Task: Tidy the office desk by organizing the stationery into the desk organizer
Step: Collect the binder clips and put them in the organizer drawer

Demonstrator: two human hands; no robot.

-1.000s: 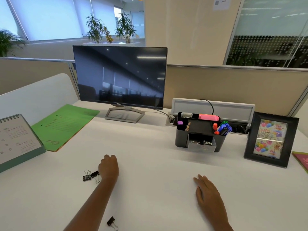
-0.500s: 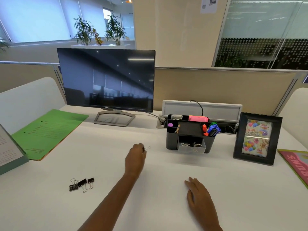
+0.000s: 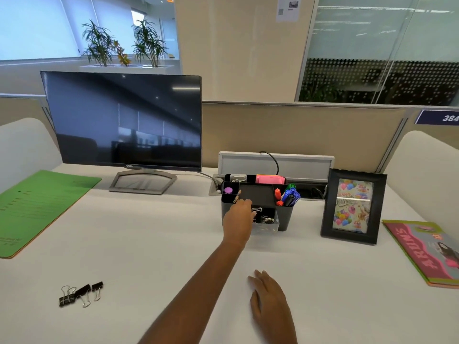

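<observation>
- Moving away from the loose clips (image 3: 80, 294), the left hand (image 3: 238, 214) is now reaching the desk organizer (image 3: 284, 219), pinching one binder clip (image 3: 257, 209) in its fingertips.
- That clip is hanging just over the clear front tray (image 3: 267, 226), where more clips are lying.
- Its wire loop is pointing right, toward the pens (image 3: 290, 196), with its long side running left to right.
- Letting go too soon could be sending it past the tray's edge, I think.
- The right hand (image 3: 270, 301) is lying flat and open on the desk (image 3: 149, 244).
</observation>
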